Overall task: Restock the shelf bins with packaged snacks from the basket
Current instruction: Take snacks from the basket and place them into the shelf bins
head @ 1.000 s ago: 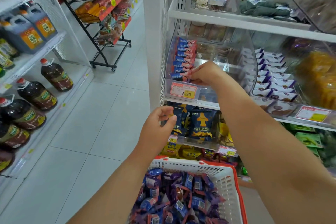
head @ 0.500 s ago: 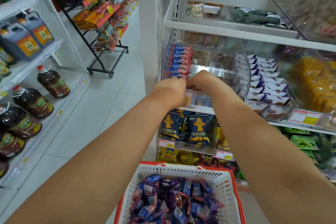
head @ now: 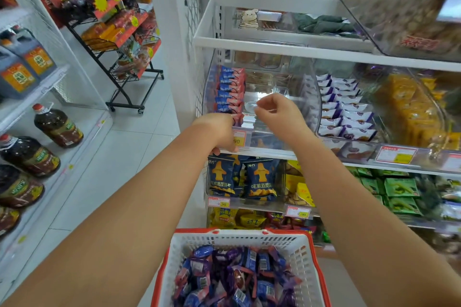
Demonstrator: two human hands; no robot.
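Now, on the left, a strip of pale tiled floor (head: 119, 157) runs between the oil bottles (head: 58, 126) and the white snack shelf (head: 287, 47), and it gives open room. A black wire rack (head: 119, 57) on wheels stands farther back in that aisle.

The left hand (head: 219, 132) is at the front edge of the clear shelf bin (head: 262, 99). Its fingers curl down over the bin's front lip, right by the orange price tag (head: 239, 137). It also touches the front pack in the row of blue and pink snack packs (head: 229, 90), but I cannot tell if it holds that pack. That row stands along the left wall of the bin, and the middle of the bin is bare.

The right hand (head: 275, 113) hangs just over the bin's front edge. Its thumb and fingers are pinched close together, and nothing can be seen in them. To the right, another bin holds white and purple packs (head: 346, 109).

Below, dark blue bags (head: 259, 177) stand in a lower bin. At the bottom, the white basket with a red rim (head: 301, 252) is full of blue and purple wrapped snacks (head: 237, 279). Its near end is cut off by the picture edge. The bins at the top right are blurry.
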